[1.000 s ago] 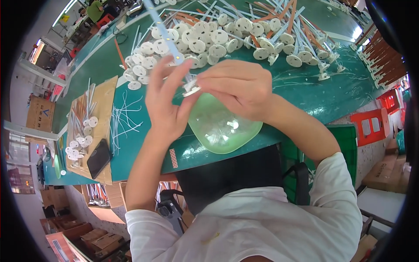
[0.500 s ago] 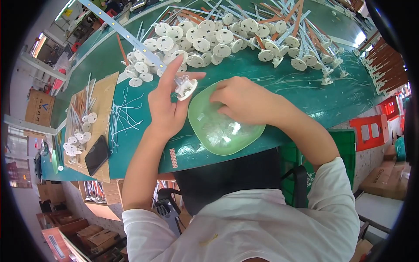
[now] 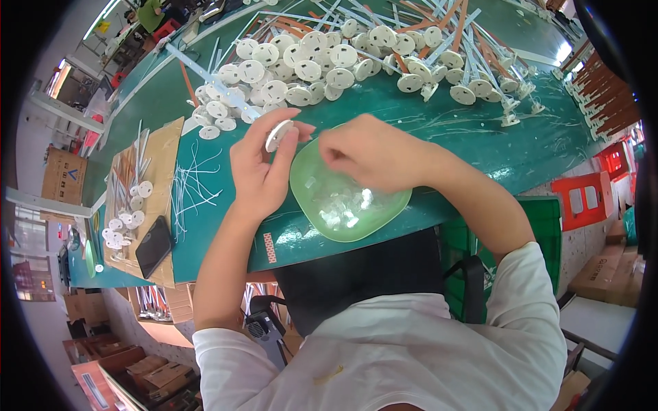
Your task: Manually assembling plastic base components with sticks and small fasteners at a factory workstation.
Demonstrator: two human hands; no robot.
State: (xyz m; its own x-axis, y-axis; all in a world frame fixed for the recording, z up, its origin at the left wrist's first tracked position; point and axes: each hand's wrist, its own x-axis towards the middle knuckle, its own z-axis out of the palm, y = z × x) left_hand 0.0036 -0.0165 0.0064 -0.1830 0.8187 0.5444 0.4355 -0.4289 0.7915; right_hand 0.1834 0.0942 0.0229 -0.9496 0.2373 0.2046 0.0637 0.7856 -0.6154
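I have my left hand (image 3: 262, 163) with its grip clamped on a white disc (image 3: 277, 136), above the worktop (image 3: 473, 147) near its front edge. My right hand (image 3: 380, 154) is over the bowl (image 3: 373, 225) by that edge, its grip curled but too blurred to tell if closed.

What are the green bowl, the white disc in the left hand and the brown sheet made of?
Green bowl: probably plastic, with a smooth, evenly coloured rim. White disc: likely hard plastic, smooth and pale, though painted metal could look similar. Brown sheet: seemingly cardboard, dull and tan.
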